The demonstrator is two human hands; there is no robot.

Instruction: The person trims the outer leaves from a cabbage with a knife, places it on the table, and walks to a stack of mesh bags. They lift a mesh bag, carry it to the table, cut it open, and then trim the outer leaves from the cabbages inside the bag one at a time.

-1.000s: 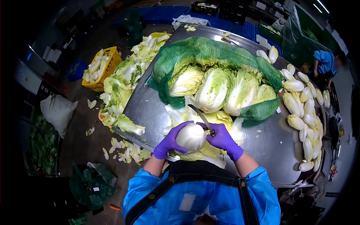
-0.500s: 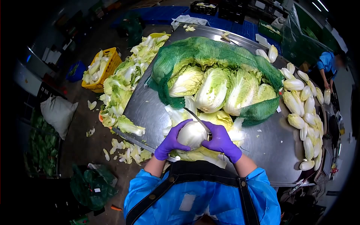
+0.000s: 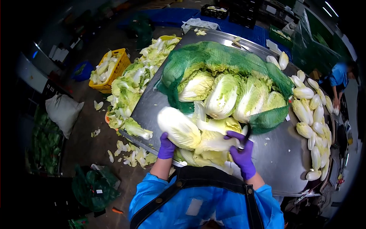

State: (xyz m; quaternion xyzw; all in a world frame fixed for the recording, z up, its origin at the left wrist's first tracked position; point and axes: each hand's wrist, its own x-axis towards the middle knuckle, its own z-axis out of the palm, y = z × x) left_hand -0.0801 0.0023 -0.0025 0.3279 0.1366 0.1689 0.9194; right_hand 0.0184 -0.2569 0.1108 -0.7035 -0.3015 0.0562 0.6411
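My left hand, in a purple glove, grips a trimmed napa cabbage by its lower side; the head lies tilted, its white base toward the upper left. My right hand, also gloved, is closed around a knife whose dark blade is smeared by motion. Between the hands lies a loose pale cabbage leaf, its right end near my right fingers. More peeled leaves spread beneath. Just beyond, several whole napa cabbages rest in an opened green mesh sack.
The steel table carries a pile of trimmed heads along its right edge. Leaf waste heaps at the left edge, near a yellow crate of pale pieces. Floor scraps lie at lower left. A co-worker stands at far right.
The cabbage has turned from base-on between both hands to lying sideways at the left, held by my left hand alone. My right hand has moved away rightward with the knife.
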